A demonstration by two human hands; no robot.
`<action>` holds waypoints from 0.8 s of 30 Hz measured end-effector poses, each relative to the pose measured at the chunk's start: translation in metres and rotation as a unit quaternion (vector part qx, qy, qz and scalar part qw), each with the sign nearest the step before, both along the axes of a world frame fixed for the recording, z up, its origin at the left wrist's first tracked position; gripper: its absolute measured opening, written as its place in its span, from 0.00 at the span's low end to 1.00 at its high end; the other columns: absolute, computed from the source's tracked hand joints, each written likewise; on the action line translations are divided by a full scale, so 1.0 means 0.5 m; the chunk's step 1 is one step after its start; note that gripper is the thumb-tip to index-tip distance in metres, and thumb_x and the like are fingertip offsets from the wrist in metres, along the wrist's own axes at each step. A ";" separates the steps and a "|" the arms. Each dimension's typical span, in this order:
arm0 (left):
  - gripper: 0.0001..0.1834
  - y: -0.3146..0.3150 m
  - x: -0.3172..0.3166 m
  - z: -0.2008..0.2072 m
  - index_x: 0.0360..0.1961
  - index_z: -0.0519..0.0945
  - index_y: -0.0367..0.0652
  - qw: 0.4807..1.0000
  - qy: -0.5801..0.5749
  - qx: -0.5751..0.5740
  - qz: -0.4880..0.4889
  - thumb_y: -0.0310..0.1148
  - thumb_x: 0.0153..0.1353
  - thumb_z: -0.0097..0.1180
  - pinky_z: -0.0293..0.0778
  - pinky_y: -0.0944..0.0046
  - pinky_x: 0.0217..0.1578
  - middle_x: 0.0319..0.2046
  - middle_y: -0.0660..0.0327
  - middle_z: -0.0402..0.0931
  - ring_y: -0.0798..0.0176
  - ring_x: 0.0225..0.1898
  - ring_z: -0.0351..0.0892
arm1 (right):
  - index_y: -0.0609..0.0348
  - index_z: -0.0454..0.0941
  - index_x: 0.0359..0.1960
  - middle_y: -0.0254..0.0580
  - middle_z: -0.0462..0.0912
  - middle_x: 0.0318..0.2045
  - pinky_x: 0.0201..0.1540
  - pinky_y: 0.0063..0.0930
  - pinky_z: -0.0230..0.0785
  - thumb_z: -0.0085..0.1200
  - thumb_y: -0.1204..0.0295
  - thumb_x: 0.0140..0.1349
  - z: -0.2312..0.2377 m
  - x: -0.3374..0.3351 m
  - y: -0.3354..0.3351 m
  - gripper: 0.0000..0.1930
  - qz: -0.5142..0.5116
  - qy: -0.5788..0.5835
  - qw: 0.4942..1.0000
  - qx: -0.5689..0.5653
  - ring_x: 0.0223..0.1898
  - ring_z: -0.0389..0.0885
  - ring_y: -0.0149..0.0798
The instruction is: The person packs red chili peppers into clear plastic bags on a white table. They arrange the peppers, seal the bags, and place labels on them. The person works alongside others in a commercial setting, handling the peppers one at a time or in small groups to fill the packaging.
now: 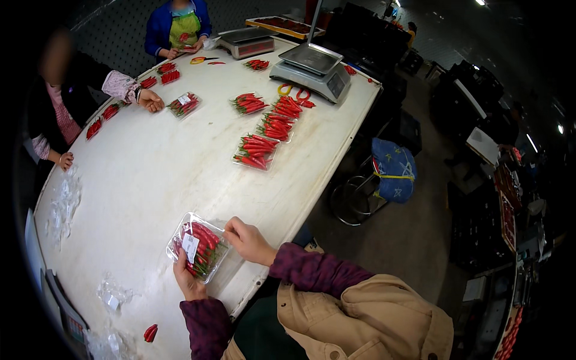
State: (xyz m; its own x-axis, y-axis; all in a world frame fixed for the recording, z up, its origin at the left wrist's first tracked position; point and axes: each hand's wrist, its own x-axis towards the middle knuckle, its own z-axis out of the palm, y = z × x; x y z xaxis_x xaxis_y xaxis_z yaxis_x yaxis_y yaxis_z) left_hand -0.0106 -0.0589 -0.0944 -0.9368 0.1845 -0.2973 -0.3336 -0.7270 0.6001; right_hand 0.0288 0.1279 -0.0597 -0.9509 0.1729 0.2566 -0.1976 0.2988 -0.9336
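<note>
A clear plastic tray of red chillies (208, 242) with green stems is tilted above the near part of the white table. A white label (190, 246) sits on its top. My left hand (191, 281) grips the tray's near left side, thumb up by the label. At the tray's right edge is my right hand (247, 241), its fingers curled closed; whatever they pinch there is too small to make out. Further up the table lie unlabelled trays of chillies (255, 151) in a row. A loose chilli cluster (150, 332) rests at the near left.
Across the table, one person's hand (150, 101) is beside a labelled chilli tray (183, 104); another person stands at the far end. Two scales, the nearer one (312, 70) at right, and scissors (294, 92) occupy the far part. Crumpled clear plastic (114, 294) lies left. A padded stool (393, 170) stands right.
</note>
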 end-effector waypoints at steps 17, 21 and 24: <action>0.17 0.007 0.001 0.009 0.50 0.71 0.33 1.000 0.005 -0.002 -0.012 0.33 0.65 0.45 0.78 0.58 0.42 0.43 0.54 0.77 0.57 0.41 0.80 | 0.62 0.67 0.32 0.37 0.72 0.21 0.26 0.27 0.64 0.50 0.74 0.61 -0.015 -0.005 0.009 0.06 0.027 -0.108 0.984 -0.142 0.22 0.69 0.30; 0.17 0.000 0.000 0.001 0.50 0.71 0.33 1.000 0.010 -0.007 -0.006 0.32 0.65 0.46 0.77 0.58 0.44 0.43 0.54 0.77 0.59 0.41 0.80 | 0.61 0.68 0.31 0.32 0.71 0.22 0.26 0.23 0.64 0.52 0.74 0.59 -0.019 -0.001 0.009 0.06 0.053 -0.132 0.970 -0.195 0.24 0.67 0.24; 0.17 -0.004 -0.001 -0.003 0.51 0.70 0.34 1.000 0.017 -0.013 -0.011 0.32 0.64 0.47 0.76 0.59 0.44 0.43 0.55 0.77 0.60 0.41 0.79 | 0.61 0.68 0.30 0.33 0.71 0.23 0.28 0.23 0.64 0.53 0.75 0.58 -0.045 -0.002 0.016 0.06 0.060 -0.109 0.980 -0.157 0.25 0.68 0.26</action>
State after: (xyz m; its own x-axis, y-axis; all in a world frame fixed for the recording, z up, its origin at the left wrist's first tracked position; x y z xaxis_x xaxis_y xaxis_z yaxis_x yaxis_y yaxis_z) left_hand -0.0111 -0.0608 -0.0959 -0.9423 0.1972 -0.2707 -0.3282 -0.7043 0.6295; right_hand 0.0275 0.1359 -0.0822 -0.9956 0.0941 -0.0027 0.0006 -0.0227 -0.9997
